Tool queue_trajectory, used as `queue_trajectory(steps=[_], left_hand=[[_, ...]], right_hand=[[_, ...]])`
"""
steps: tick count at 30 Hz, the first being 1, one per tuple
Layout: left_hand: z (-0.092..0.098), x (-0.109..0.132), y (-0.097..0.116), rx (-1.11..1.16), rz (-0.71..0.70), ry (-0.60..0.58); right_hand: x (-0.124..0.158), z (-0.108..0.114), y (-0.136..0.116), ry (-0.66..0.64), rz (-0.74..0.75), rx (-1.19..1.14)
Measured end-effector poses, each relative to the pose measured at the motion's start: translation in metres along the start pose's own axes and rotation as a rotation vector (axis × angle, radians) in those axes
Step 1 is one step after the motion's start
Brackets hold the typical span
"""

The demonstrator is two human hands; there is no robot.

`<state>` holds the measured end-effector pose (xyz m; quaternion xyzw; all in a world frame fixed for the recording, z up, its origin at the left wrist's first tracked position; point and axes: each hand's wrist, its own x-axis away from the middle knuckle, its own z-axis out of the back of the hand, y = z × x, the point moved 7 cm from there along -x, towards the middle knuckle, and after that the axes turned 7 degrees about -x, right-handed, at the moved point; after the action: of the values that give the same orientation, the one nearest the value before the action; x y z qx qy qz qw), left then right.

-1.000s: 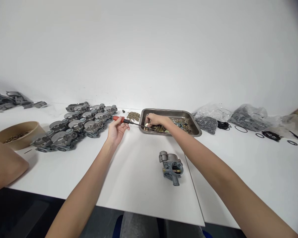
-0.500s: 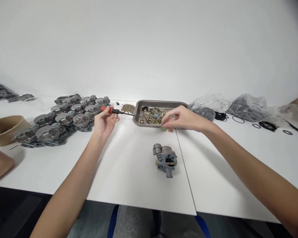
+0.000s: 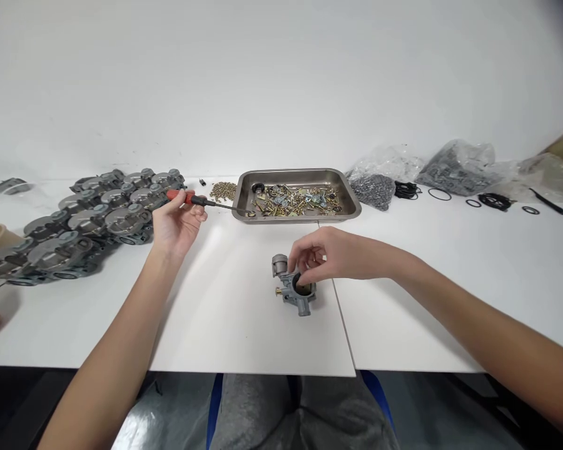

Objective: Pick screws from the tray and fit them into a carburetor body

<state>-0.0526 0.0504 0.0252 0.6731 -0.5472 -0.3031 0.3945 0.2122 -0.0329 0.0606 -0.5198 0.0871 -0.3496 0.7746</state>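
Observation:
My left hand (image 3: pixel 181 215) is closed on a screwdriver (image 3: pixel 187 198) with a red and black handle; its shaft points right toward the metal tray. A grey metal carburetor (image 3: pixel 304 307) sits on the white table in front of me, its round bore facing me. My right hand (image 3: pixel 316 256) is at the carburetor, fingers bent, with thumb and fingertips at the bore's rim. Whatever lies between those fingertips is too small or hidden to name.
Behind the carburetor is a metal tray (image 3: pixel 349 215) of brass screws and small parts. Many carburetors (image 3: pixel 117 222) crowd the left, near a tan bowl (image 3: pixel 2 236). Loose brass pieces (image 3: pixel 224 191), plastic bags (image 3: pixel 460 167) and black rings (image 3: pixel 495 200) lie along the wall.
My right hand has moved from the tray's front edge down to the carburetor. My left hand still holds the screwdriver. The camera view has shifted, showing more of my legs.

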Motion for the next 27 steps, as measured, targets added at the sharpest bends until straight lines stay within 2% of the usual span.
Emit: queue_trajectory(steps=[5, 9, 13, 16, 18, 22, 25, 27], left_hand=[[0.002, -0.002, -0.001, 0.021, -0.005, -0.026], [0.001, 0.001, 0.001, 0.023, -0.011, -0.029], [-0.011, 0.012, 0.017, -0.008, -0.053, -0.052], [-0.034, 0.022, 0.039, -0.069, -0.122, -0.103], [-0.056, 0.027, 0.055, -0.127, -0.167, -0.163], [-0.114, 0.044, 0.085, -0.284, -0.308, -0.43], [-0.146, 0.062, 0.09, -0.366, -0.382, -0.624], [-0.153, 0.068, 0.085, -0.368, -0.353, -0.663]], right_hand=[[-0.004, 0.001, 0.016, 0.001, 0.01, -0.034], [0.004, 0.007, 0.025, 0.064, 0.148, 0.026], [0.008, -0.012, 0.029, -0.044, 0.265, 0.069], [0.005, -0.026, 0.028, -0.045, 0.302, 0.112], [0.002, -0.032, 0.025, -0.016, 0.332, 0.124], [0.001, -0.036, 0.023, 0.016, 0.36, 0.107], [0.002, -0.037, 0.024, 0.013, 0.365, 0.102], [0.002, -0.037, 0.024, 0.013, 0.365, 0.104]])
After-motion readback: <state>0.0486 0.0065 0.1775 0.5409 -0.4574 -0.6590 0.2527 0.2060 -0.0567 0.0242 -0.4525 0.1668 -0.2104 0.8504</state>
